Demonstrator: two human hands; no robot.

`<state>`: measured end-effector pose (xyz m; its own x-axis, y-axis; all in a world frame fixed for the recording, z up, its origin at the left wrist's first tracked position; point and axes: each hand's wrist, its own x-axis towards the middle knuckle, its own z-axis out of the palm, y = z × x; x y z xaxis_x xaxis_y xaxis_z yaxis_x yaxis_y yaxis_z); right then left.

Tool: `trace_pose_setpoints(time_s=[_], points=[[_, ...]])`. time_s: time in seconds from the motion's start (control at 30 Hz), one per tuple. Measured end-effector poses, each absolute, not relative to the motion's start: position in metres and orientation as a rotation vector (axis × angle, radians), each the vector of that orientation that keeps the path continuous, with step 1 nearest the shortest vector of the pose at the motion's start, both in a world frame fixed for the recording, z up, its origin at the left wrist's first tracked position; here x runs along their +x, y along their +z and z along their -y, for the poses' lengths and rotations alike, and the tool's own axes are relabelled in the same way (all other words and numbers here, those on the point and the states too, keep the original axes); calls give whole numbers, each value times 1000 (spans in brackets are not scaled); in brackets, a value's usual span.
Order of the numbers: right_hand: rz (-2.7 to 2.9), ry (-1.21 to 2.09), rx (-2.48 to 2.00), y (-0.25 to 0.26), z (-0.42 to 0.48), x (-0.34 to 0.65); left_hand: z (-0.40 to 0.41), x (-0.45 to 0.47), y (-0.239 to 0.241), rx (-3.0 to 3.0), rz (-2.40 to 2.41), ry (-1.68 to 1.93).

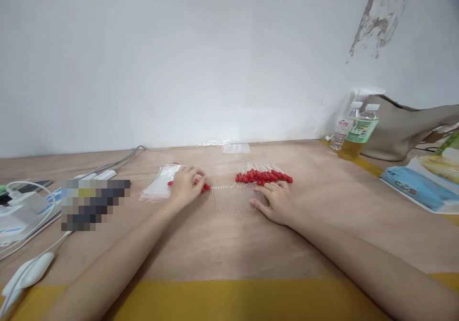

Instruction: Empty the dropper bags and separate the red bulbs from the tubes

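Note:
A row of clear droppers [233, 199] with red rubber bulbs lies flat on the wooden table, tubes side by side. My left hand [186, 184] rests curled over the red bulbs at the row's left end. My right hand [274, 201] lies flat with fingers stretched out on the tubes' right end. Just behind the right hand sits a heap of more red-bulbed droppers [263, 176]. A stack of small clear plastic bags [159, 184] lies beside the left hand.
Another clear bag [235, 148] lies near the wall. Two bottles [353, 129] and a beige bag [401, 127] stand at the right, with a blue packet [418, 187] in front. Cables, chargers and a white device [32, 271] crowd the left side.

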<state>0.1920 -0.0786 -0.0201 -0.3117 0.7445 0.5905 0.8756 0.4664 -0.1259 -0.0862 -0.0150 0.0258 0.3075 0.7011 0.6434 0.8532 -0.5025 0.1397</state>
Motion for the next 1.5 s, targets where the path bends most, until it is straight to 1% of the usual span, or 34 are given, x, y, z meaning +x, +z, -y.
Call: trace_pose_setpoints(time_s=[0.13,0.3,0.43,0.53,0.63,0.83,0.93,1.0,1.07,1.13,1.23,1.33,1.5], points=[[2071,-281,-1362,-20,76,193,8,-38,22,-2691,1259,-791],[1964,-178,-1441,-21,72,196,-21,1,14,-2976,1386,-832],[1888,-47,-1531,-18,71,198,-39,9,11,-3113,1414,-825],[1881,-17,-1555,-16,72,197,-39,10,11,-3163,1433,-883],[1884,-20,-1558,-14,73,196,-35,11,9,-3057,1522,-1060],[1906,-45,-1601,-13,73,196,-23,10,1,-2567,1798,-1597],[1937,64,-1554,-15,70,198,-6,-3,3,-2504,1799,-1792],[1939,194,-1490,-18,67,199,11,-15,3,-2554,1734,-1923],[1896,280,-1414,-22,64,200,26,-28,0,-2659,1666,-1973],[1807,219,-1336,-23,62,202,37,-40,-7,-2805,1534,-1925],[1721,-45,-1242,-19,66,204,43,-50,-17,-2942,1300,-1821],[1845,-249,-1188,-13,74,202,43,-50,-20,-2978,1191,-1779],[2074,-390,-1098,-10,79,195,48,-47,-15,-3078,1058,-1629]])
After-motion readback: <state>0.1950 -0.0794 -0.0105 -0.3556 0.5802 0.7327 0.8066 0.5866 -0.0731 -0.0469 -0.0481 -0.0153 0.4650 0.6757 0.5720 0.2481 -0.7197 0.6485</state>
